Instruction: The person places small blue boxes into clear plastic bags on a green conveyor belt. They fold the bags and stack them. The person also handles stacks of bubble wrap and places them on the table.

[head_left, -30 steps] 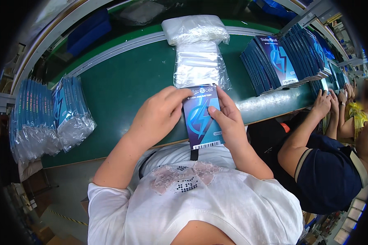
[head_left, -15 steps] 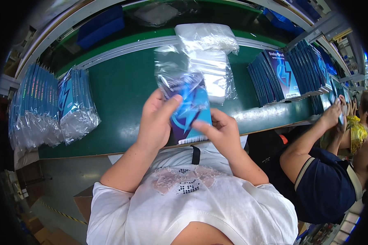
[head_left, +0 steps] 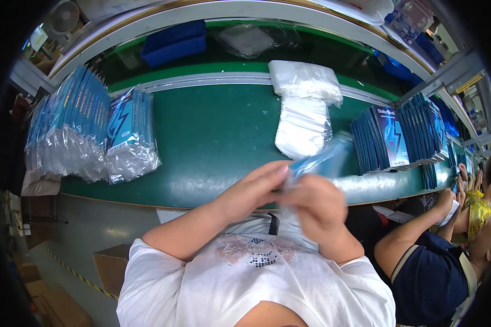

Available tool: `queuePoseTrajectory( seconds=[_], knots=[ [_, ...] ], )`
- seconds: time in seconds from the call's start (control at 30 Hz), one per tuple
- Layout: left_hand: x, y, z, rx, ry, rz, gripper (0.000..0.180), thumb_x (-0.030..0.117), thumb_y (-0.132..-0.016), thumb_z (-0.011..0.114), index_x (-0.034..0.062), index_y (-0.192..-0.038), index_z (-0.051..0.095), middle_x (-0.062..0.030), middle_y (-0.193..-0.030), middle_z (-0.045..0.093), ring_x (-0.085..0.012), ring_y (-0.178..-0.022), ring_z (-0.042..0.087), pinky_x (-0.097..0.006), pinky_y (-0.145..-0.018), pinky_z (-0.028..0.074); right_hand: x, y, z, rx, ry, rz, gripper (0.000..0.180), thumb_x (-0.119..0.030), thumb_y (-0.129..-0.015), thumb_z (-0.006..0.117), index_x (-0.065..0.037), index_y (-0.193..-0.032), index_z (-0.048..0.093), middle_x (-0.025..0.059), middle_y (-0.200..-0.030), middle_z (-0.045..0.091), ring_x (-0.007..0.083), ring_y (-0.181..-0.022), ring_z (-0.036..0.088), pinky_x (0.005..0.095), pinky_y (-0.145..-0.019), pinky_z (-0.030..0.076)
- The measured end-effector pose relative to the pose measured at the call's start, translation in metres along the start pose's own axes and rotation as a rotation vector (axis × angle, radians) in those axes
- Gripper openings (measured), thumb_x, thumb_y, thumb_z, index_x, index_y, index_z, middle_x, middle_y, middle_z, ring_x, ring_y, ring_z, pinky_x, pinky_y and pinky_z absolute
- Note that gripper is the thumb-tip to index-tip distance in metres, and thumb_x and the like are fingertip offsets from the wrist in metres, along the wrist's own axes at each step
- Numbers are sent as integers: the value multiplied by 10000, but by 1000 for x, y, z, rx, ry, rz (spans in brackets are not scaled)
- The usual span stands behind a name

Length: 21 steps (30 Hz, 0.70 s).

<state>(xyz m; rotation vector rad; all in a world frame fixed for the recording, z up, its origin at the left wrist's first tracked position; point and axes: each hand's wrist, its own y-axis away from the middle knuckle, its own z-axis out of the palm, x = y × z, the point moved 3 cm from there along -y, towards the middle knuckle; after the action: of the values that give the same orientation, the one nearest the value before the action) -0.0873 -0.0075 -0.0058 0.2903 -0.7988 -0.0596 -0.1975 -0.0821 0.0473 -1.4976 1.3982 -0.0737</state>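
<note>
The blue box [head_left: 326,158] is above the tabletop [head_left: 218,136], near its front edge, slanting from between the two hands toward the back right corner. The left hand [head_left: 259,188] pinches its near end at the fingertips. The right hand [head_left: 317,204] is curled just beside that same end, on its right; blur hides whether it grips. Clear bags [head_left: 304,128] lie beyond the box, toward the back edge. Wrapped boxes [head_left: 73,122] stand by the left edge, other boxes [head_left: 390,136] toward the right edge.
</note>
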Motion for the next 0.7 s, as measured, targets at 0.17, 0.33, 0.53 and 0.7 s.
queuePoseTrajectory(
  seconds=[0.17, 0.33, 0.53, 0.7],
  knots=[
    [-2, 11, -28, -8, 342, 11, 231, 213, -929, 524, 18, -1038, 580, -57, -959, 617, -138, -842, 617, -261, -736, 495, 4, -9, 43, -270, -169, -29, 369, 0, -676, 598, -49, -1041, 622, 79, -785, 560, 257, -675, 551, 354, -577, 430],
    [57, 54, -49, 411, -78, 373, 346, 3, -777, 587, 8, -1117, 523, -74, -893, 612, -151, -686, 612, -269, -573, 493, -5, -12, 49, -273, -338, -29, 424, -62, -729, 618, -31, -1151, 585, 122, -889, 587, 276, -820, 586, 375, -697, 473],
    [126, 110, -98, 1115, -1449, 883, 484, 83, -854, 525, -5, -1322, 437, -200, -1308, 458, -287, -1206, 455, -363, -1006, 351, 19, 8, 44, -299, -390, 275, 332, -38, -784, 597, 2, -1114, 588, 135, -875, 603, 269, -782, 616, 344, -691, 488],
    [125, 109, -134, 1252, -2031, 565, 486, 252, -919, 501, -3, -1327, 431, -239, -1394, 373, -383, -1310, 333, -443, -1094, 213, 28, 16, 33, -261, -321, 328, 249, 18, -795, 585, 20, -1042, 616, 124, -816, 607, 246, -727, 619, 319, -650, 487]
  ],
)
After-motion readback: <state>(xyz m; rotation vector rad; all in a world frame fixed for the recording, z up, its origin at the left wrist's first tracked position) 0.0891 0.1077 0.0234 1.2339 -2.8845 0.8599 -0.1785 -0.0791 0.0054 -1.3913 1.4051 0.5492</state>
